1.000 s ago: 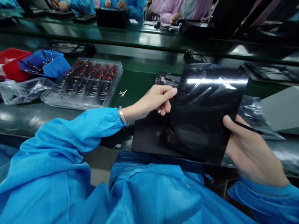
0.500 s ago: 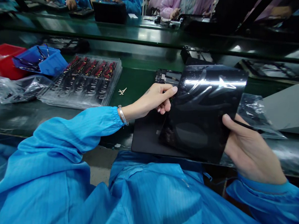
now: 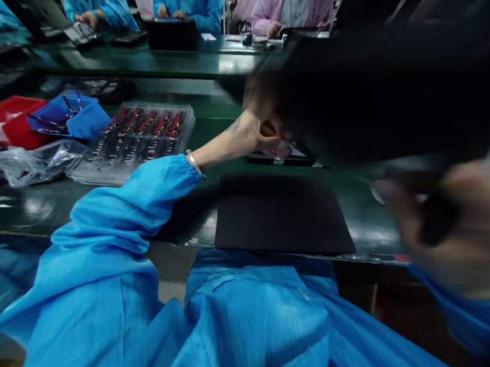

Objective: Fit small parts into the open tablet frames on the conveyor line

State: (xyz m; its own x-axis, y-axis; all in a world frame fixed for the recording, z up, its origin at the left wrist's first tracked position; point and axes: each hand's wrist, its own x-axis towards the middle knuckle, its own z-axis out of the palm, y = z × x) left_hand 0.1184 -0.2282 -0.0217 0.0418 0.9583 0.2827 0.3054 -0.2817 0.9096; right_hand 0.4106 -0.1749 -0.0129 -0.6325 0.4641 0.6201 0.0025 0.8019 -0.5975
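A large black screen panel [image 3: 380, 94], smeared by motion, is raised over the right part of the bench. My left hand [image 3: 267, 130] has its fingers closed at the panel's left edge. Just below the panel, my right hand [image 3: 457, 232] is badly blurred, its fingers curled around a dark, slim tool [image 3: 439, 217]. Whether this hand also grips the panel I cannot make out. A flat black mat or cover [image 3: 283, 217] lies at the bench's front edge. Behind my left fingers, a device part [image 3: 285, 158] shows on the bench, partly hidden.
Clear trays [image 3: 132, 145] of small red and black parts are stacked to the left. Beyond them are a blue bin [image 3: 87, 118] with dark cables, a red bin [image 3: 24, 126] and plastic bags [image 3: 38, 158]. Across the bench, co-workers [image 3: 186, 11] handle devices.
The panel has swung up and to the right, away from the black mat, which now lies uncovered. Both hands moved with it; my right hand shifted right. My view has turned slightly.
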